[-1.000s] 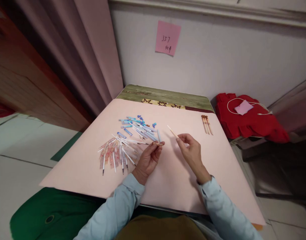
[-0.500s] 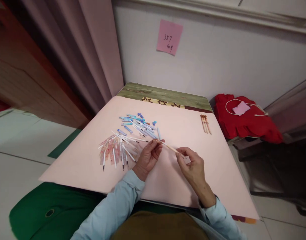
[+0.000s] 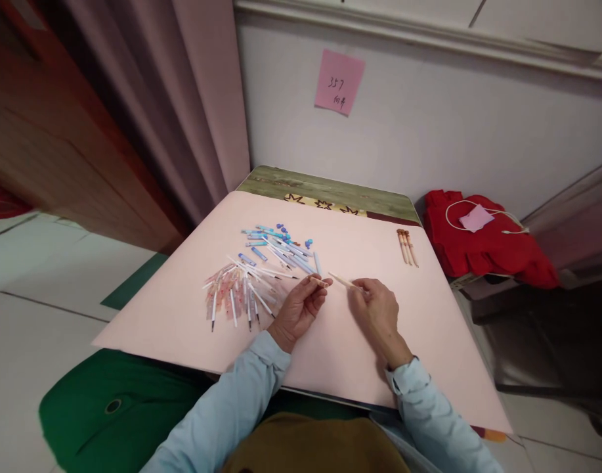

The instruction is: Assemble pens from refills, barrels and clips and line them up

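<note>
Head view shows the left hand pinching a short brown tube between thumb and fingers above the surface, while the right hand pinches a pale rod whose tip points toward the tube's end, though both are too small to tell whether they touch. White refills lie fanned over pinkish pieces left of the hands, near blue parts, and three brown-topped pens lie side by side at the far right.
</note>
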### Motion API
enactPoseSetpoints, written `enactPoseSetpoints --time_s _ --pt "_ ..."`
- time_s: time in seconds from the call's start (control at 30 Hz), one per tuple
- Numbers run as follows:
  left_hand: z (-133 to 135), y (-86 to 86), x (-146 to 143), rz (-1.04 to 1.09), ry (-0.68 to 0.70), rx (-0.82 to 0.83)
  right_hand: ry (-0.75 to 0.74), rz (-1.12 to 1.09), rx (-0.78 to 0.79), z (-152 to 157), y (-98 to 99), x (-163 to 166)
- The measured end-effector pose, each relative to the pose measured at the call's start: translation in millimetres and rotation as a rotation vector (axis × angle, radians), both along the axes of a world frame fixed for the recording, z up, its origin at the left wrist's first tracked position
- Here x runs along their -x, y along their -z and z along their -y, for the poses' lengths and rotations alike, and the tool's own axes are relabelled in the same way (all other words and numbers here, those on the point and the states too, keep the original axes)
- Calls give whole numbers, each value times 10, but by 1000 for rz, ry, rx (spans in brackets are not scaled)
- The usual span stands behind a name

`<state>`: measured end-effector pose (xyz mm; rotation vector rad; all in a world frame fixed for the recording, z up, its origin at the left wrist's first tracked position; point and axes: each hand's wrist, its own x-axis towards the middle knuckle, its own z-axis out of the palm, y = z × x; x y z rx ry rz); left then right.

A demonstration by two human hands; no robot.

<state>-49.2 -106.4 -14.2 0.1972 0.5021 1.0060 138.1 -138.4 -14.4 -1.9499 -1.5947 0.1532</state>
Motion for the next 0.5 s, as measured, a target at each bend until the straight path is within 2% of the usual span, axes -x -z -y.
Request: enactPoseSetpoints --time_s 0.13,0.27,0.33,0.4,0.5 --pt "36 -9 9 8 58 -26 -50 151 23 -105 119 -32" --pt "57 -24 18 44 96 -72 -82 53 7 -184 -17 34" --pt "71 -37 25 55 132 -93 -199 -39 -19 -306 -119 132" --pt "90 -47 35 58 158 -114 -381 -101 -28 -488 -181 273" --pt "120 -48 55 81 179 -148 -557 -108 27 -784 -175 518"
